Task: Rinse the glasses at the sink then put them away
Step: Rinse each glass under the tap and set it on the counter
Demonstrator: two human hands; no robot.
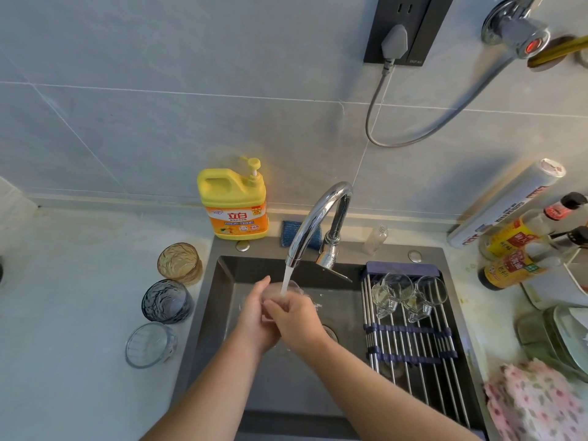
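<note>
Clear glass [294, 289] held under tap [315, 227] by hands [273, 316].

Sink [222, 313] basin's open on the left; rack [413, 338] covers the right. Three glasses [167, 301] crowd the left tabletop [63, 313] edge, faucet [313, 218] arches overhead.

pale counter [79, 265] around a dark sink [222, 281]
left of the sink stand an amber glass [179, 264], a blue glass [167, 302] and a clear glass [149, 345]; a yellow soap jug [234, 205] behind.
</note>
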